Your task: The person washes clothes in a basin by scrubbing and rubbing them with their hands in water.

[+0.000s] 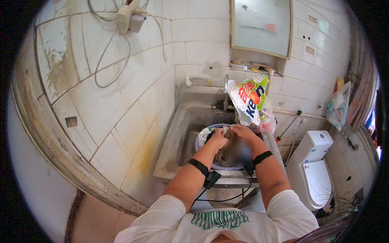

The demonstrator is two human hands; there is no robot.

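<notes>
My left hand [220, 139] and my right hand [242, 131] are close together over a purple plastic basin [197, 146]. Between them they grip a brownish cloth [230, 135], each with its fingers closed on the fabric. White fabric with coloured patches [204, 134] lies inside the basin's left side. A blurred patch covers the basin's right part, so the contents there cannot be made out. The basin stands in a grey sink [189, 127]. Black straps with cables circle both forearms.
A printed plastic product bag [249, 100] stands at the sink's back right, beside the faucet [226, 84]. A black cable [223, 200] hangs between my arms. To the right is a white toilet [317, 179]; a tiled wall [121, 133] borders the left. A cabinet [260, 27] hangs above.
</notes>
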